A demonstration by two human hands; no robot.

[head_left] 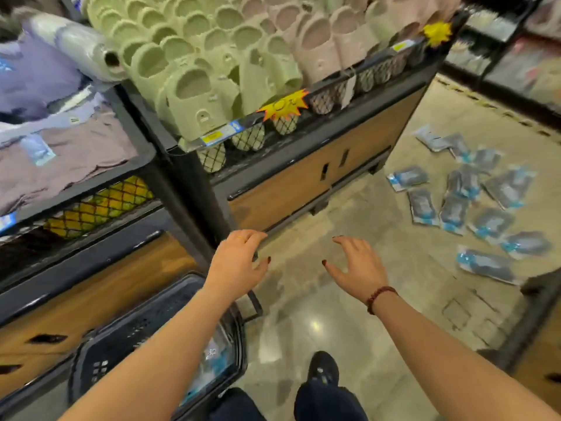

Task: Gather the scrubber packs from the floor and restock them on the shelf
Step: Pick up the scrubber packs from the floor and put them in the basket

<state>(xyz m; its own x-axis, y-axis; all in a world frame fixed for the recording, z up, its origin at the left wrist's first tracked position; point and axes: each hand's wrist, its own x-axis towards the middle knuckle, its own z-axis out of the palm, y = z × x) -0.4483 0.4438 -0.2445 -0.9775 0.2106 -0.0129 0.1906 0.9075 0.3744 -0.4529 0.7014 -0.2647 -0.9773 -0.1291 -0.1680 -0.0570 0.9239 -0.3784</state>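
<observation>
View: head
Left hand (239, 262): 6 o'clock, fingers spread and loose, empty, by the shelf unit (303, 177) corner.
Right hand (359, 265): 5 o'clock, fingers apart, empty.
Scrubber packs (453, 212): scattered on the floor (349, 299) at 3 o'clock, well apart from both hands.
Basket (136, 338): black, 7 o'clock, under the left forearm.
Writing: starburst tag (283, 106) and shelf-edge label (218, 135) below the green slippers (194, 86), 12 o'clock, too blurred to read.
</observation>
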